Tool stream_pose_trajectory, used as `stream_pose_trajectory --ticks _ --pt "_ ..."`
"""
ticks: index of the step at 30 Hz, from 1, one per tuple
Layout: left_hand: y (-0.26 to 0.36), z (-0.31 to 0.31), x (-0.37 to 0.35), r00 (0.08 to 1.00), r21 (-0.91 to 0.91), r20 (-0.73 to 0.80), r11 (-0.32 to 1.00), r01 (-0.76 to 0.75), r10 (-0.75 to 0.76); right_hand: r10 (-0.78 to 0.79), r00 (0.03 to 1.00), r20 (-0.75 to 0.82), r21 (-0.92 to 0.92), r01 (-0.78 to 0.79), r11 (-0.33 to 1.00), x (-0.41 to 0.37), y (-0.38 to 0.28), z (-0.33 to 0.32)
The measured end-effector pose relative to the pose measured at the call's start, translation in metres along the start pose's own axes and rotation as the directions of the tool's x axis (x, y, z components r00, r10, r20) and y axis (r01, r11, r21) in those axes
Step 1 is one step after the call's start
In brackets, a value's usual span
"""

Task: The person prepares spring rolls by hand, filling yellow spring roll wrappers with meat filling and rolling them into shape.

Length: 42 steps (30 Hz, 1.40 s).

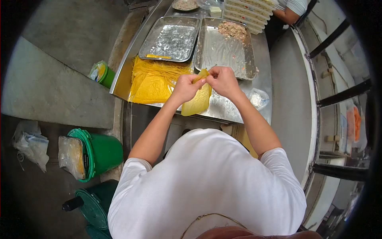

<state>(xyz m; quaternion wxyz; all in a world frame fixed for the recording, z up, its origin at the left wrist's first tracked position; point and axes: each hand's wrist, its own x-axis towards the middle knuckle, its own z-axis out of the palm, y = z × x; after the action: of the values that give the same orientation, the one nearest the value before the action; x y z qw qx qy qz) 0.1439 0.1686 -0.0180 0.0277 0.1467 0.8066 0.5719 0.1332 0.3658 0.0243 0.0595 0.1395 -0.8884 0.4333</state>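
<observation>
Over the near edge of the metal table, my left hand [187, 87] and my right hand [223, 81] are close together, fingers pinched on the top of a yellow wrapper sheet [196, 103]. Part of the sheet is gathered up between my fingertips, and the rest hangs down below my left hand. To the left lies a stack of yellow wrapper sheets [151, 85], fanned out in thin layers. Beyond my right hand is a metal tray [217, 49] with a mound of minced filling [232, 30] in its far right corner.
A second metal tray [170, 38] rests against the far side of the stack. Stacked plastic containers [244, 16] stand at the back, beside another person's arm [287, 16]. A plastic bag [258, 98] sits on the right edge. Green buckets [105, 155] stand on the floor at left.
</observation>
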Motion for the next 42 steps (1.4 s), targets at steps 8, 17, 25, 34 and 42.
stream_pose_trajectory --ticks 8,17,25,34,42 --pt "0.011 0.033 -0.004 0.99 -0.038 -0.111 0.996 0.086 -0.089 -0.111 0.96 -0.256 -0.015 0.111 0.994 -0.018 0.025 -0.013" --pt "0.017 0.065 -0.004 0.995 -0.274 0.022 0.957 0.1 -0.097 -0.068 0.993 -0.097 0.043 0.073 0.996 -0.054 0.026 -0.05" --pt "0.033 0.102 -0.005 0.999 -0.048 0.025 0.999 -0.025 0.027 -0.06 0.994 -0.087 -0.156 0.046 0.987 -0.076 0.041 -0.073" --pt "0.05 0.122 -0.015 0.996 -0.139 -0.016 0.986 0.087 -0.09 -0.028 0.985 -0.173 0.003 0.029 1.0 -0.093 0.06 -0.099" --pt "0.056 0.125 -0.017 0.998 -0.112 0.065 0.994 -0.013 0.021 0.096 0.994 0.051 0.308 -0.107 0.945 -0.091 0.059 -0.107"
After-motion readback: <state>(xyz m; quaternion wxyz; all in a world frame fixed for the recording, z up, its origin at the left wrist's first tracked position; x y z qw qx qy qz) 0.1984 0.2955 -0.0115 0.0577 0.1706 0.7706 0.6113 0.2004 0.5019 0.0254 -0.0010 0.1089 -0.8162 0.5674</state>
